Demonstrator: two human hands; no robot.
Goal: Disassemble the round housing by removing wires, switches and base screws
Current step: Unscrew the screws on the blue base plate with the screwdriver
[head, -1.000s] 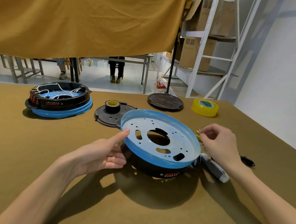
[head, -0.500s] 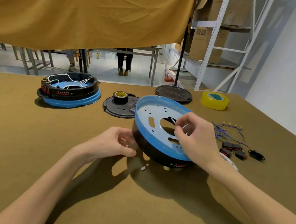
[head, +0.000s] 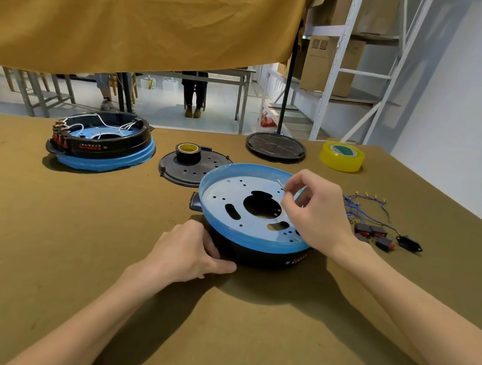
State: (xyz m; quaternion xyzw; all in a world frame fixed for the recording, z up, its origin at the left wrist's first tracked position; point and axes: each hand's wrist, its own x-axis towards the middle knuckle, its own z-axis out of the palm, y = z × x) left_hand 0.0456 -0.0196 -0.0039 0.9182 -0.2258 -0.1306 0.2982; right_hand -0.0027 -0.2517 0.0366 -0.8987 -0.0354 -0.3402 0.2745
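**While steadying the round housing, pinching a small screw above its base plate**

While lying near the middle of the worktop [head: 41, 248], toward the right edge, sitting upside down: round housing [head: 252, 239], black wall below, blue-rimmed base plate [head: 232, 193] facing up with its holes and slots showing. Pressing against the housing's near-left wall: left hand [head: 190, 252], fingers curled on the black side, bracing rather than lifting. Hovering over the plate's right part: right hand [head: 315, 213], thumb and forefinger pinching a small silvery screw [head: 280, 183], grip clenched on it, other fingers loosely bent.

Lying beside the right edge, just past the right hand: blue wires [head: 362, 206] with yellowish terminals, and removed switches [head: 376, 235], black with red faces, grouped together apart from the housing. Resting behind the housing: black perforated cover [head: 201, 174] carrying a small tape roll [head: 188, 151]. Sitting toward the far left: second housing [head: 100, 145], open side up, white wires and red switches inside. Standing along the far edge: round stand base [head: 275, 146] and yellow tape roll [head: 342, 156]. Hanging above the far edge: mustard cloth [head: 134, 9].
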